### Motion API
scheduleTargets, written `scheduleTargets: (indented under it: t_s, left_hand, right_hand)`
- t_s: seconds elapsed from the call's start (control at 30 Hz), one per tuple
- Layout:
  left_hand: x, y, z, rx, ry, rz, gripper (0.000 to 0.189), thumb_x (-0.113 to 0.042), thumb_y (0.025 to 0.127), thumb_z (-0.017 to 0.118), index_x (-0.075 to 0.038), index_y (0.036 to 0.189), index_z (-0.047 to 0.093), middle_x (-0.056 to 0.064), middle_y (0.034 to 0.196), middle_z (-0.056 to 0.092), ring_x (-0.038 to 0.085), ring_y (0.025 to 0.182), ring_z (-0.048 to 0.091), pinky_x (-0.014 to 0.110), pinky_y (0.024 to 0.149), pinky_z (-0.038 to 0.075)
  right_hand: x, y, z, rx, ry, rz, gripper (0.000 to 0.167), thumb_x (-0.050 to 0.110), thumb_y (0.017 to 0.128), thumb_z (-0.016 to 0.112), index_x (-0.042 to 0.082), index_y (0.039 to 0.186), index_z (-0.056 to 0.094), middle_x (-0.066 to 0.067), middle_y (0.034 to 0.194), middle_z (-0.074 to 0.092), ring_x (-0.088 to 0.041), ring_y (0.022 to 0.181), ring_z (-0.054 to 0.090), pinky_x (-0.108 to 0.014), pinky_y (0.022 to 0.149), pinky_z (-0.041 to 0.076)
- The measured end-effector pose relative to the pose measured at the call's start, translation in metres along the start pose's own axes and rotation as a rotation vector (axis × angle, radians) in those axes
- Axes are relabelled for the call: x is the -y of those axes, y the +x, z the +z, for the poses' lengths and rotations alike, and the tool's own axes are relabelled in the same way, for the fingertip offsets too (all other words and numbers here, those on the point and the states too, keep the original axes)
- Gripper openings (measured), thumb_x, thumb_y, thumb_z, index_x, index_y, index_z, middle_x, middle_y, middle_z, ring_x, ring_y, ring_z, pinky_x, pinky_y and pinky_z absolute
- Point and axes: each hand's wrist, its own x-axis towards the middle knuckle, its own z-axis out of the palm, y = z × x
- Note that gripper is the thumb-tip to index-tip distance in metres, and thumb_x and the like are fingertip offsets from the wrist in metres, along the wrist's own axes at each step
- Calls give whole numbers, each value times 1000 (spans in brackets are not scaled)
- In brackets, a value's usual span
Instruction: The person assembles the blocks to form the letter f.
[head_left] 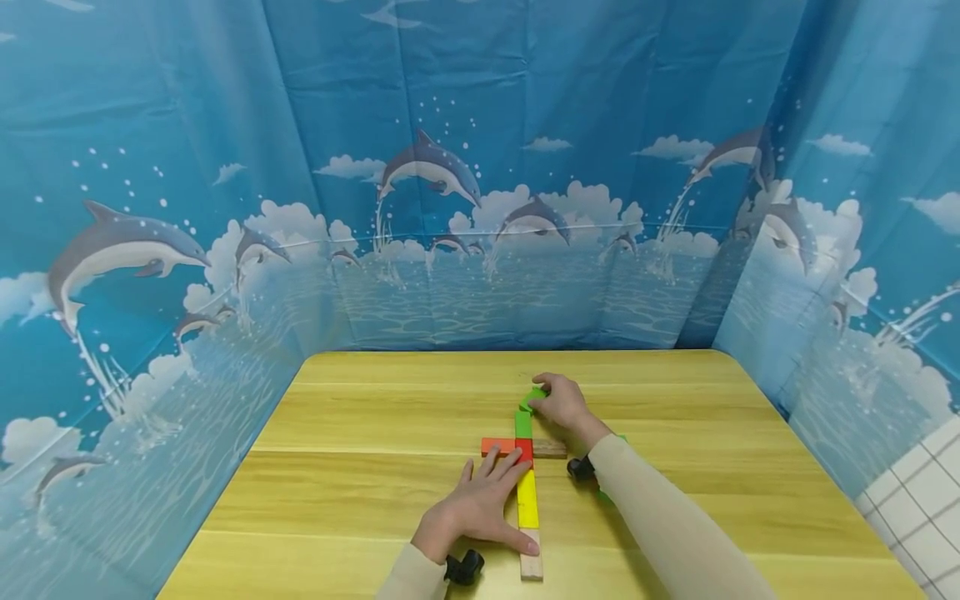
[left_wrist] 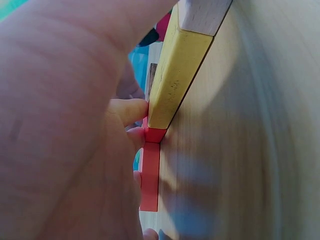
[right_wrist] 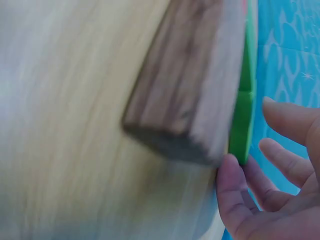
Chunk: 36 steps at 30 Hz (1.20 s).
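Wooden blocks lie end to end in a cross. My right hand (head_left: 566, 404) pinches a green block (head_left: 533, 395) at the far end, angled to another green block (head_left: 523, 423) in the row. Spread fingers of my left hand (head_left: 480, 507) rest by the red block (head_left: 527, 447) at the crossing. Its thumb lies on the pale wood block (head_left: 531, 570) at the near end, beyond the yellow block (head_left: 528, 500). An orange-red block (left_wrist: 150, 175) forms the left arm of the cross, a dark brown wood block (right_wrist: 185, 75) the right arm.
Green pieces (head_left: 622, 438) show partly from under the right sleeve. The wood-grain table (head_left: 360, 467) has rounded far corners and meets a blue dolphin-print curtain (head_left: 487, 300) at the back and sides. Black camera mounts (head_left: 465, 567) sit on both wrists.
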Motion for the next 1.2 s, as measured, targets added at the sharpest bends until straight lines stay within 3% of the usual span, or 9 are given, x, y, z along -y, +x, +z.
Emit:
scheduleTargets:
  t_s: [0.23, 0.53, 0.97, 1.2]
  left_hand:
    - [-3, 0, -1, 14, -9, -4, 113, -77, 75, 70, -31, 163, 17, -5, 169, 5, 31, 154, -1, 70, 114, 7]
    - [-5, 0, -3, 0, -8, -3, 113, -75, 75, 71, -29, 163, 19, -3, 169, 7, 32, 154, 1, 71, 114, 9]
    - [-7, -3, -2, -5, -9, -7, 115, -76, 72, 73, -28, 163, 20, -3, 169, 9, 31, 154, 1, 68, 115, 8]
    - [-4, -2, -1, -10, -2, -2, 115, -77, 73, 72, -28, 163, 20, -3, 169, 8, 32, 154, 2, 69, 115, 8]
  right_hand:
    - [6, -9, -13, -19, 69, -2, 44, 12, 97, 67, 2, 139, 58, -26, 130, 59, -39, 112, 60, -51, 88, 53]
    - [13, -19, -31, -61, 85, 10, 43, 14, 97, 69, 8, 138, 60, -23, 133, 58, -37, 114, 58, -48, 86, 54]
    - [-5, -42, -64, -114, 53, -51, 41, 15, 96, 70, 9, 136, 62, -21, 128, 62, -38, 114, 58, -50, 88, 53]
    - [-18, -60, -77, -110, 32, -11, 38, 16, 97, 69, 11, 134, 63, -21, 129, 61, -38, 114, 57, -52, 90, 51]
